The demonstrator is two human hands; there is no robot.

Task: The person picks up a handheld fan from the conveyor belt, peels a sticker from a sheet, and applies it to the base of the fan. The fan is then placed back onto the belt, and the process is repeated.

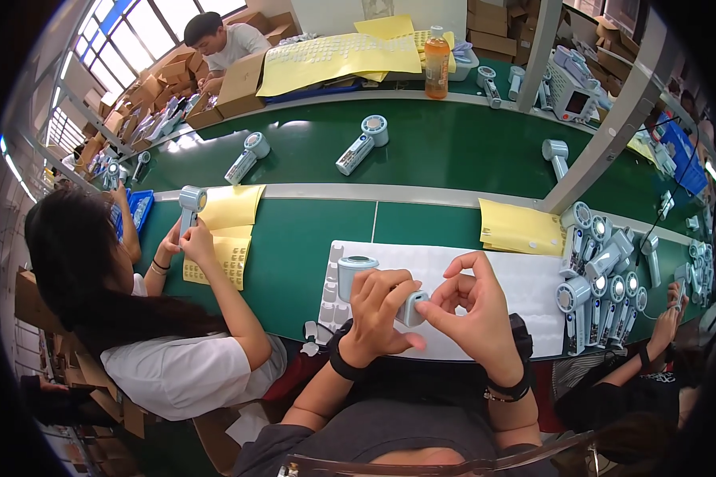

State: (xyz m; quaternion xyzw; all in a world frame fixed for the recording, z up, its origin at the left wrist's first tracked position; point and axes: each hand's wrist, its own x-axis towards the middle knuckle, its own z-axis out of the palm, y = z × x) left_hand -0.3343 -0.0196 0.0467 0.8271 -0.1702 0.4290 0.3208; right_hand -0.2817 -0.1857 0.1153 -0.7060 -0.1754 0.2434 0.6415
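Observation:
My left hand (378,314) is closed round a light blue handheld fan (356,270). Its round head sticks out on the left, and the end of its handle points right toward my other hand. A small dark slot shows in that end. My right hand (479,314) has its thumb tip against the handle end, its other fingers curved and apart from the thumb. Nothing shows between those fingers. Beneath both hands lies a white sheet (525,298), with grey sticker-like pieces (330,290) along its left edge.
Several similar fans (601,298) are piled at the right, beside yellow sheets (521,226). Fans (363,145) also lie on the green belt (310,151) beyond a metal rail. A metal post (589,135) rises at the right. A co-worker (191,350) at my left holds another fan.

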